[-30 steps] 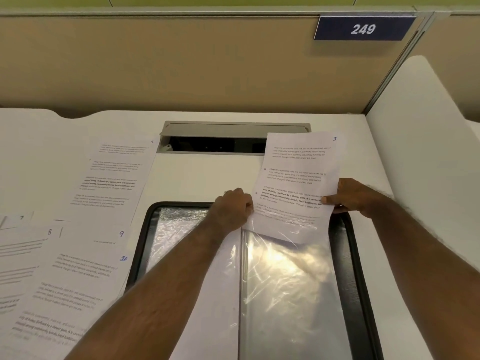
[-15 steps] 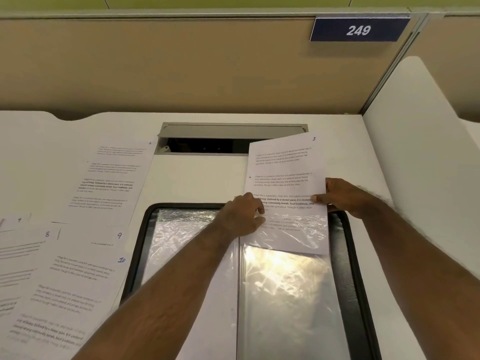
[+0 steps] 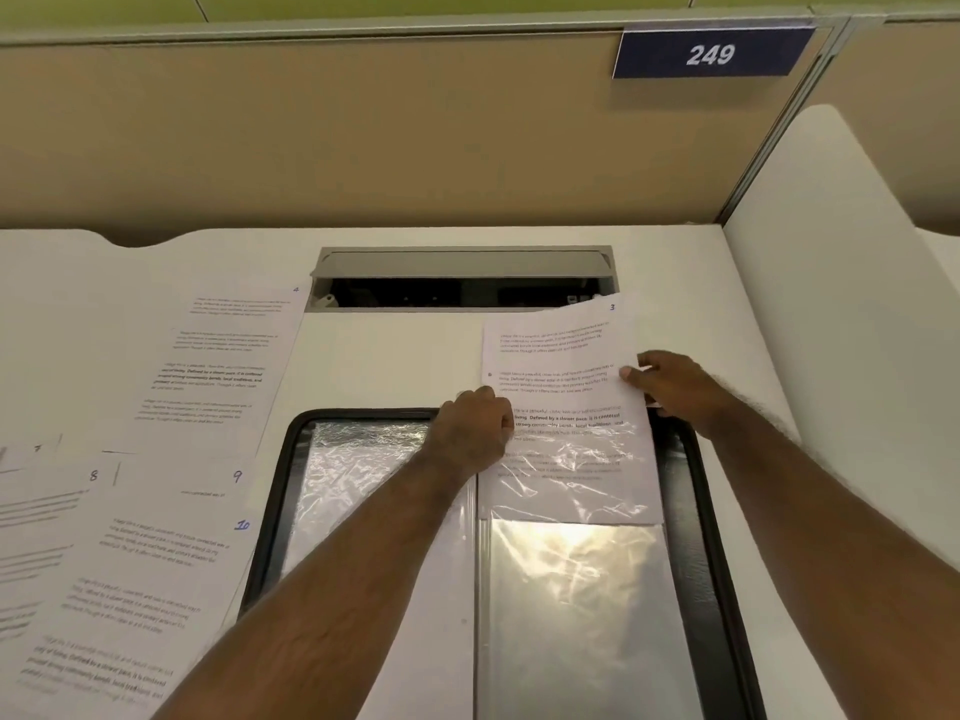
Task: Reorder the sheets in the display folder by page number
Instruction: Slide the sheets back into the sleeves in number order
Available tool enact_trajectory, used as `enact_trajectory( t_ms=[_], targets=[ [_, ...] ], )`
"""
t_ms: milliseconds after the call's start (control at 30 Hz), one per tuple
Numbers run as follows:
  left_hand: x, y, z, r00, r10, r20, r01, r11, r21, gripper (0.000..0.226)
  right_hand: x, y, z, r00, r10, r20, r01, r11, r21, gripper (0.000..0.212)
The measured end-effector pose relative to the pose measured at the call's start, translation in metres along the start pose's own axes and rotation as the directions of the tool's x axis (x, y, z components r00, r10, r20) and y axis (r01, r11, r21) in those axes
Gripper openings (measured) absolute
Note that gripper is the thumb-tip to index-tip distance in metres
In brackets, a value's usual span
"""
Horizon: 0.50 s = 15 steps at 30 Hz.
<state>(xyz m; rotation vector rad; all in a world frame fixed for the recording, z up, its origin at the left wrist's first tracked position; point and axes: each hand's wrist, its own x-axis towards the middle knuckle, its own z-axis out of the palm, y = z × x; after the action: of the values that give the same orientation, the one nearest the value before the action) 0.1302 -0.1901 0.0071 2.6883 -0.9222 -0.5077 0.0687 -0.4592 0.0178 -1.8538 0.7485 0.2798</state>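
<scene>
Black-edged display folder lying open on the white surface, its lower end cut off by the frame. Sheet marked 3 halfway into the right-hand clear sleeve, lower half blurred behind crinkled plastic, printed text too small to read. Left hand curled at the sleeve's top left corner, fingers tucked under and hidden; pinching sleeve or sheet, cannot tell which. Right hand at the sheet's right edge, thumb on top, fingers behind, pinching it. Loose sheets numbered 4, 8, 9, 10 spread on the left, partly overlapping and cut off.
</scene>
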Motion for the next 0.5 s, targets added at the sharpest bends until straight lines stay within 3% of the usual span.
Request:
enact_trajectory(
  t_ms=[67,133,233,367,433,500],
  targets=[
    [-0.001,-0.001,0.001,1.000,0.001,-0.006,-0.001,1.000,0.005,0.011,0.002,-0.002,0.004,0.998,0.004,-0.062,-0.002,0.999,0.040,0.023],
    [-0.001,-0.002,0.001,0.999,-0.007,-0.038,0.008,1.000,0.018,0.013,0.002,0.001,0.000,0.999,0.002,-0.043,-0.004,0.999,-0.037,0.019],
    [0.000,-0.003,0.001,0.997,-0.012,-0.077,0.015,0.999,0.034,0.013,0.000,0.004,-0.010,0.999,0.020,0.046,-0.011,0.979,-0.202,0.016],
    [0.001,-0.002,0.002,0.996,0.000,-0.091,0.004,0.999,0.042,0.012,-0.001,0.007,-0.017,0.970,0.149,0.194,-0.061,0.916,-0.397,0.015],
    [0.001,-0.001,0.002,0.998,0.001,-0.069,0.000,1.000,0.020,0.012,-0.001,0.005,-0.017,0.975,0.131,0.178,-0.056,0.925,-0.376,0.018],
    [0.000,-0.001,0.002,0.999,0.005,-0.038,-0.005,1.000,0.000,0.012,0.001,0.005,-0.012,0.997,0.038,0.072,-0.018,0.965,-0.262,0.028]
  ],
)
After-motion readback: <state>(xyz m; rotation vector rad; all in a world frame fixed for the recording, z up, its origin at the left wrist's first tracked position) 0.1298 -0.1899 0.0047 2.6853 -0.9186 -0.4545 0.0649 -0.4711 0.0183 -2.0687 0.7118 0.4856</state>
